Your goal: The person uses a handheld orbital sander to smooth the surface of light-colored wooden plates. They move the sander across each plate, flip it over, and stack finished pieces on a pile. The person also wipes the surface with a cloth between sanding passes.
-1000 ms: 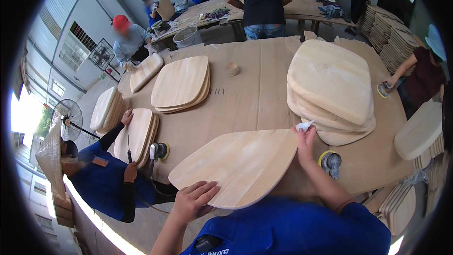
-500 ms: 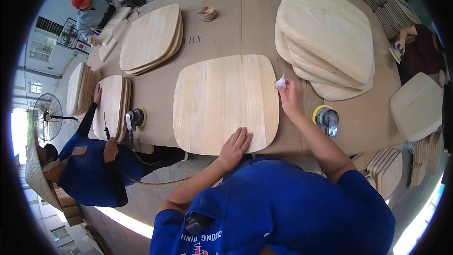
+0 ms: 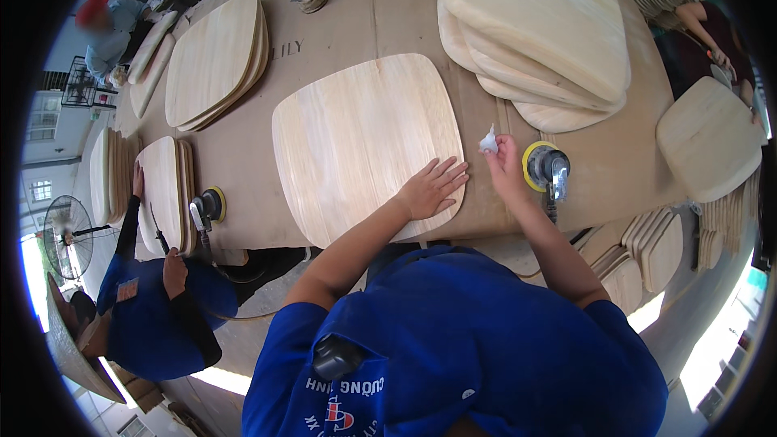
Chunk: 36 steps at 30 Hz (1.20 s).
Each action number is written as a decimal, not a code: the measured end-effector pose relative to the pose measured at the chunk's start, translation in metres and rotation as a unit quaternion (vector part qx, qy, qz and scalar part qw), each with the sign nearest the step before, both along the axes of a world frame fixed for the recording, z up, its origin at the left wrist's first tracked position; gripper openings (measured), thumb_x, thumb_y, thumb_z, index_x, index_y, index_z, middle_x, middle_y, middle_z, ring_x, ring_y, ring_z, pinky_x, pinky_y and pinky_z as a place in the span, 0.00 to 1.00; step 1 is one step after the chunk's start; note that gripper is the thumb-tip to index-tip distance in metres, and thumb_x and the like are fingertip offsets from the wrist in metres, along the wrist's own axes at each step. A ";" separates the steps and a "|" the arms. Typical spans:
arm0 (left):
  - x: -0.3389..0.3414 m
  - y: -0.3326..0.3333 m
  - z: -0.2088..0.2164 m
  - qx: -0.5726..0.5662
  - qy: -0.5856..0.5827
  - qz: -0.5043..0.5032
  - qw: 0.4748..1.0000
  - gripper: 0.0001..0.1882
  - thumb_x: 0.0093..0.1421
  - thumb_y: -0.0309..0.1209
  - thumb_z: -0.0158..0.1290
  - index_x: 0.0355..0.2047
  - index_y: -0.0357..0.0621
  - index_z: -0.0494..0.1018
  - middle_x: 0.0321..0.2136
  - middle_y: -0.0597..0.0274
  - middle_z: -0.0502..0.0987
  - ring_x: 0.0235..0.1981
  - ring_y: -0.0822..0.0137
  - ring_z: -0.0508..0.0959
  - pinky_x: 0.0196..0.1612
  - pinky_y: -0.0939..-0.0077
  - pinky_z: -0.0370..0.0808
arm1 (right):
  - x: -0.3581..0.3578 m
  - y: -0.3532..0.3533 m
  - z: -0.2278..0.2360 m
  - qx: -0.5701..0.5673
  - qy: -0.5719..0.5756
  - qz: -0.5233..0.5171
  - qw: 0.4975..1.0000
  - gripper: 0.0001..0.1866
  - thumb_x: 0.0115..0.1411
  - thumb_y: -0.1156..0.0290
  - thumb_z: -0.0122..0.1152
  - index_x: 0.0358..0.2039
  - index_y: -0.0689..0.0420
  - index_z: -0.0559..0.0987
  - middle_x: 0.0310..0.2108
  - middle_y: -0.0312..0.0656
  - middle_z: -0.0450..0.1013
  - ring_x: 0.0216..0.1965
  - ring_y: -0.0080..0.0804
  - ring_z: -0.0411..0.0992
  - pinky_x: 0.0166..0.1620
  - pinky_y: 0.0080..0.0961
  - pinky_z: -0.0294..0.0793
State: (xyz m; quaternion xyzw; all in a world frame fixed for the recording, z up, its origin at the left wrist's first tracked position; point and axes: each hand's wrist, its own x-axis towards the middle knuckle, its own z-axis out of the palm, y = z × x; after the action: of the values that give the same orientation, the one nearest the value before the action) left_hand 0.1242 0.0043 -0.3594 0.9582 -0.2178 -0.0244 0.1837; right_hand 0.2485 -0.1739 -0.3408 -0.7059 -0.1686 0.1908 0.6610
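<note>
- We work at a long brown counter [image 3: 388, 0] in a busy workshop.
- Our left hand [image 3: 433, 188], fingers spread, presses the pale rounded-square wooden seat panel [image 3: 364, 142] flat near the counter's front edge, steadying it.
- Our right hand [image 3: 506, 170] pinches a small white scrap [image 3: 489, 143] just off the panel's right edge, beside the yellow-disc orbital sander [image 3: 546, 168].

A pale wooden seat panel [image 3: 368, 142] with rounded corners lies flat, near centre. A small white wad [image 3: 488, 142] sits just right of it, pinched above the surface.
</note>
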 end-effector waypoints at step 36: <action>0.129 0.174 -0.013 0.058 -0.045 0.073 0.995 0.36 0.61 0.52 0.46 0.65 0.48 0.55 0.68 0.59 0.51 0.68 0.51 0.50 0.68 0.54 0.50 | 0.011 0.051 0.012 -0.077 0.010 -0.042 0.996 0.11 0.63 0.80 0.52 0.45 0.62 0.65 0.41 0.43 0.72 0.43 0.25 0.72 0.48 0.21 0.71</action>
State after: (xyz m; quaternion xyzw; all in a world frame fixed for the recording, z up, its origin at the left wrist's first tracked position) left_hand 0.2534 0.1787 -0.3721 0.9806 -0.1540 0.0198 0.1194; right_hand 0.2594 -0.1229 -0.3290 -0.7590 -0.1166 0.1822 0.6141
